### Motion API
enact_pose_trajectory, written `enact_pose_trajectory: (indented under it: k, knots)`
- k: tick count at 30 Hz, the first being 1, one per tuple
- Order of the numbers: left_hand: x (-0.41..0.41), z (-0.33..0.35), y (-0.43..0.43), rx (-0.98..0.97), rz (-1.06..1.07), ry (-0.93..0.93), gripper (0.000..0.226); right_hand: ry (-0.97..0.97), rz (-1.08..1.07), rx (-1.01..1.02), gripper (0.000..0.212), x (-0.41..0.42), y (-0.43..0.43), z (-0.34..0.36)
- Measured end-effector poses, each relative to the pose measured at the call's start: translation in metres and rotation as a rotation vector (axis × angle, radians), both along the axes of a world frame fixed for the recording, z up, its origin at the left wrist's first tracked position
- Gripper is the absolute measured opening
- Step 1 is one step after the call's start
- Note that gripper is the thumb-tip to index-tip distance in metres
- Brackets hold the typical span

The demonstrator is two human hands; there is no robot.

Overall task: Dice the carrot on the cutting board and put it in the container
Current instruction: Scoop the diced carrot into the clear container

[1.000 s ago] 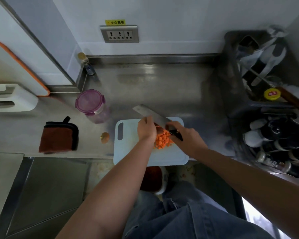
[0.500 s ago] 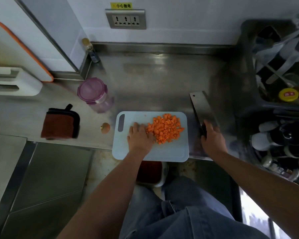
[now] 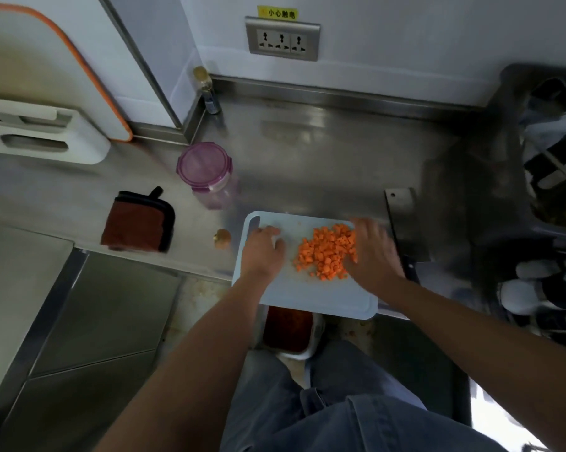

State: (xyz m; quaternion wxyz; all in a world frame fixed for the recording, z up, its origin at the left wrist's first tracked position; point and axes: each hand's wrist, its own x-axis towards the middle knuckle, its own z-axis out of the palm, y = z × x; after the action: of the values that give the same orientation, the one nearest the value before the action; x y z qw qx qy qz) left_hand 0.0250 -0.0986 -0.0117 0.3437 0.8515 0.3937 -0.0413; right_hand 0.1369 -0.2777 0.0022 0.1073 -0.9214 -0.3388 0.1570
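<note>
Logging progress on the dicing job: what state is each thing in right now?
Carrot: diced, piled on the cutting board.
Container: upright, lid on.
Cleaver: lying flat on the counter, unheld.
Left hand: open, resting on the board.
Right hand: open, touching the carrot pile's right side.

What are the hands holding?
Nothing. The left hand rests flat on the cutting board, the right hand touches the diced carrot, and the knife lies aside.
</note>
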Motion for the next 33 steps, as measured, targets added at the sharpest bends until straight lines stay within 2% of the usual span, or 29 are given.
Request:
enact_pose_trajectory:
  k: [2,4,7,9,12,18,21,27,30,33]
  knots:
    - [0.0,0.006,0.028,-0.005,0.099,0.037,0.032,0.089,0.195,0.023,0.068,-0.016,0.032,0.005]
    - [-0.001,0.01,0.058,-0.107,0.272,0.03,0.033,0.14,0.327,-0.039,0.067,-0.031,0.061,0.003]
    - [-0.004,0.014,0.093,-0.503,0.639,-0.204,0.026,0.16,0.396,-0.184,0.064,-0.05,0.092,-0.009]
    - [-0.005,0.018,0.113,-0.68,0.818,-0.3,0.028,0.113,0.4,-0.288,0.062,-0.057,0.105,-0.016]
    - [0.001,0.016,0.138,-0.809,0.886,-0.383,0.019,0.038,0.361,-0.358,0.056,-0.063,0.117,-0.015]
    - [0.016,0.013,0.162,-0.969,0.951,-0.438,0.048,0.066,0.269,-0.376,0.05,-0.066,0.131,-0.01]
    - [0.021,0.012,0.166,-0.976,0.975,-0.383,0.048,0.088,0.233,-0.371,0.05,-0.069,0.132,-0.009]
    - [0.02,0.01,0.157,-0.929,0.914,-0.359,0.028,0.115,0.182,-0.326,0.049,-0.072,0.13,-0.01]
    - [0.018,0.008,0.154,-0.766,0.814,-0.341,0.027,0.164,0.147,-0.255,0.046,-0.071,0.128,-0.011]
    - [0.013,0.009,0.149,-0.53,0.597,-0.289,0.024,0.292,-0.04,-0.036,0.041,-0.069,0.127,-0.012]
